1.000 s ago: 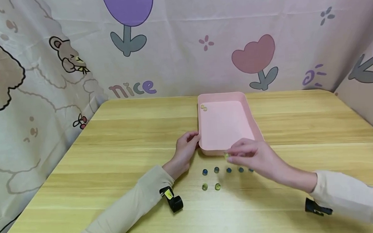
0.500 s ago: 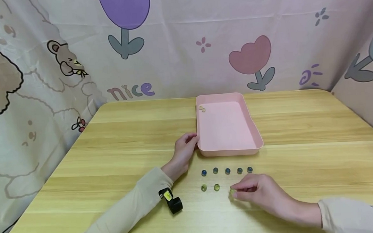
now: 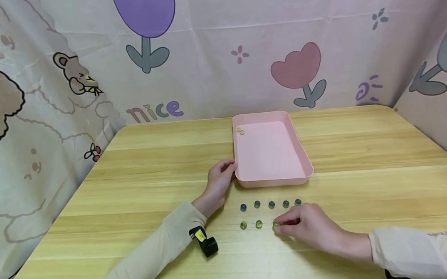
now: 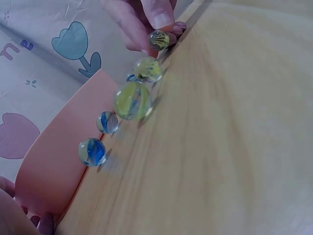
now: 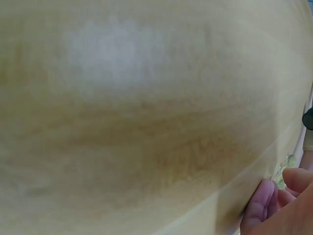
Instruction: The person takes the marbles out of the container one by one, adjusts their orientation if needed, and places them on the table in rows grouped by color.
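My right hand (image 3: 315, 227) pinches a yellow-green glass marble (image 3: 275, 224) between thumb and fingertips, low at the table. This marble (image 4: 159, 40) also shows under the thumb in the left wrist view. To its left lie two more yellow-green marbles, one at the row's end (image 3: 243, 225) and one in the middle (image 3: 259, 224). Behind them runs a row of several blue marbles (image 3: 271, 205). At the near left corner of a pink tray (image 3: 274, 182), my left hand (image 3: 218, 182) grips the tray's edge; some of its fingers are hidden.
Two pale yellowish marbles (image 3: 240, 131) lie in the tray's far left corner. The wooden table (image 3: 164, 158) ends at a patterned cloth (image 3: 204, 53) at the back, with cloth on both sides as well. A black wrist camera (image 3: 205, 242) sits on the left sleeve.
My right hand has brought the yellow-green marble from the tray's front edge down to the table, then slightly left and away from me, in line with the other two. The left hand stays at the tray.
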A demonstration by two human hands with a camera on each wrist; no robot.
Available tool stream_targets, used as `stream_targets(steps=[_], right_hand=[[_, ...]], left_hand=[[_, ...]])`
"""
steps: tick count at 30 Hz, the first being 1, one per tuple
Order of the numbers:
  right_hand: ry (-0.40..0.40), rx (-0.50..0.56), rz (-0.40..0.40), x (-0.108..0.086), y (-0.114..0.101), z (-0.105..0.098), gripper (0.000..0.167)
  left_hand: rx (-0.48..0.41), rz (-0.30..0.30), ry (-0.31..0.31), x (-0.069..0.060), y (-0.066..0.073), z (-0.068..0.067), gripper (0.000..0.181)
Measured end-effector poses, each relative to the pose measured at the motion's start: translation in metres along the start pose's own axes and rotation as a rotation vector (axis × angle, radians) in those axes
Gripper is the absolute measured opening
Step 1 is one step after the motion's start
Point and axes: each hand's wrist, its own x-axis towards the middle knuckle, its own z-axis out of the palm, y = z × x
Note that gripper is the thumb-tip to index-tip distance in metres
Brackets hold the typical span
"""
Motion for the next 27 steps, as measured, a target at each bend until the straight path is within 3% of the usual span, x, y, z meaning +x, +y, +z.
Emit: stream_targets(steps=[11, 19, 27], right_hand=[[-0.025, -0.034, -0.032, 0.0088, 0.0015, -0.0030, 0.016], [-0.038, 0.005, -0.011, 0.0094, 0.0012, -0.0030, 0.017], [-0.046, -0.027, 0.026, 0.0097, 0.0000, -0.0034, 0.018]], left_hand=[[0.020, -0.022, 0.005, -0.0008, 0.0012, -0.0002, 0.024], [0.025, -0.027, 0.001, -0.0012, 0.0022, 0.0002, 0.024], [0.020, -0.021, 0.005, -0.0005, 0.0017, -0.0003, 0.024]])
